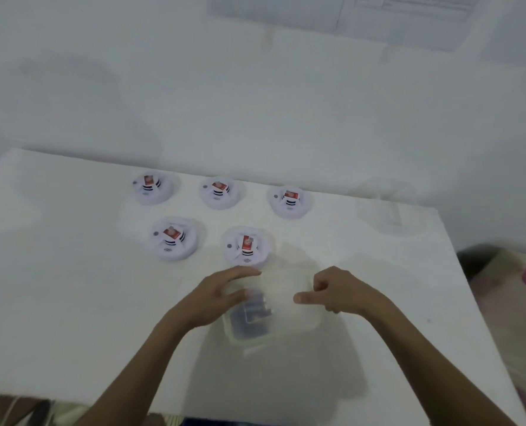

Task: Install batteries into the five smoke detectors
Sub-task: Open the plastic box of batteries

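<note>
Five white round smoke detectors with red-labelled tops lie on the white table (71, 302): three in a back row (152, 189) (221, 192) (290, 201) and two in front (174, 238) (247, 245). Nearer to me stands a clear plastic container (286, 321) with dark batteries (252, 318) inside. My left hand (221, 296) rests on its left side with fingers stretched over the far corner and the thumb on top. My right hand (335, 290) has its fingers curled at the container's far right rim, thumb pointing left over the lid.
A faint clear plastic object (387, 207) sits near the table's far right corner. The wall stands right behind the table. A patterned cloth with a pink spot (516, 287) lies past the right edge. The image is blurred.
</note>
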Demonstrator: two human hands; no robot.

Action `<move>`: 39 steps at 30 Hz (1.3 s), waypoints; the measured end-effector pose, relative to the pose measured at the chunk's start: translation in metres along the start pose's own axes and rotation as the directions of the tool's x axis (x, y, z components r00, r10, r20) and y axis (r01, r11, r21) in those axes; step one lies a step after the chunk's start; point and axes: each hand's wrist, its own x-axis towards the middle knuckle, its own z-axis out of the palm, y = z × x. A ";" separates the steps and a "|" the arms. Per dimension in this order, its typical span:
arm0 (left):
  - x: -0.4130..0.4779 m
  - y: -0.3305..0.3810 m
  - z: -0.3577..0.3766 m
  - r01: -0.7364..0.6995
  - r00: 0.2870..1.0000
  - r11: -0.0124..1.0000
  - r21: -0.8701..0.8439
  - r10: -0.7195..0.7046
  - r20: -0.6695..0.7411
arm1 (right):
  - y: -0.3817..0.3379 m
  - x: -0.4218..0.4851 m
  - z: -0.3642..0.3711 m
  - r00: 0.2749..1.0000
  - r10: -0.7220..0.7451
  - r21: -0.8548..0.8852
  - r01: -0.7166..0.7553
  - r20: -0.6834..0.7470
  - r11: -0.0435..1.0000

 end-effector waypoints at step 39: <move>-0.018 -0.042 -0.027 0.360 0.900 0.916 -0.175 -0.391 -0.193 | -0.021 -0.010 0.069 0.991 -0.094 0.525 0.033 0.091 0.850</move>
